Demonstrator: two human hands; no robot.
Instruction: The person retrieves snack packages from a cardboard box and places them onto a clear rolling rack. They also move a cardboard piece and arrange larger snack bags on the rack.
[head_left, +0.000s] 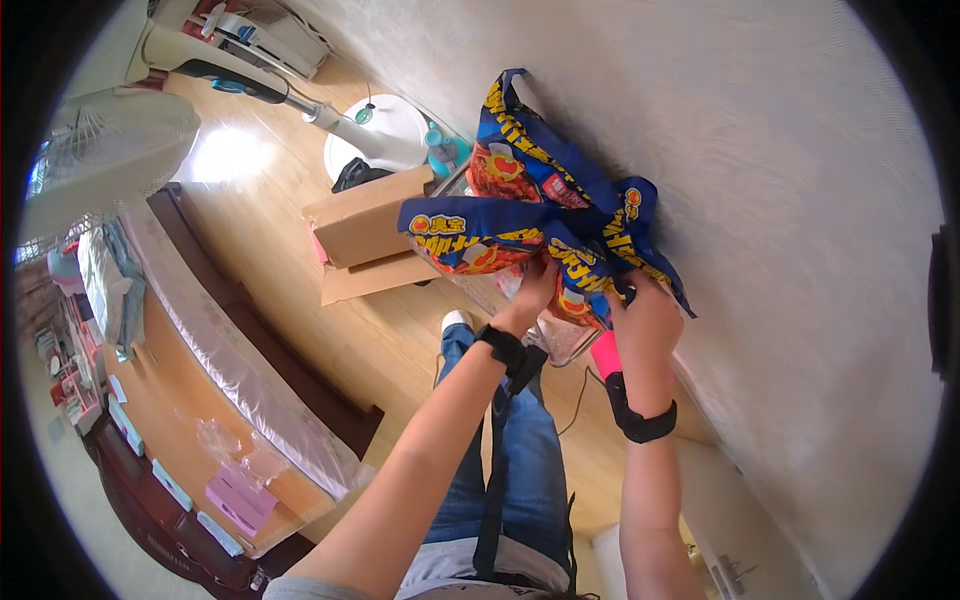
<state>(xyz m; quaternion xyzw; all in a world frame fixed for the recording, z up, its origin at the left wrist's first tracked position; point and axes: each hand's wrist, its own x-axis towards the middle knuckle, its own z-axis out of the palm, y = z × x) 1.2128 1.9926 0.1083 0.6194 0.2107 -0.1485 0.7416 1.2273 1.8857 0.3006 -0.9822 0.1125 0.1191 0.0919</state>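
Several dark blue food packets with yellow writing and pictures of food stand together against the wall. My right hand (649, 319) pinches the near edge of the front packet (577, 281). At that packet's other side is my left hand (537, 286), its fingertips partly hidden against the packaging. A second packet (480, 236) leans out to the left, a third packet (529, 154) stands at the back, and another packet (637, 232) is on the wall side. Under them shows part of a clear container (562, 341), mostly covered.
An open cardboard box (367, 221) sits on the wooden floor left of the packets. Beyond it are a turquoise bottle (447, 150) and a stick-type floor cleaner (345, 131). A bed frame (277, 322) runs along the left, near a fan (112, 150). The wall (787, 225) is close on the right.
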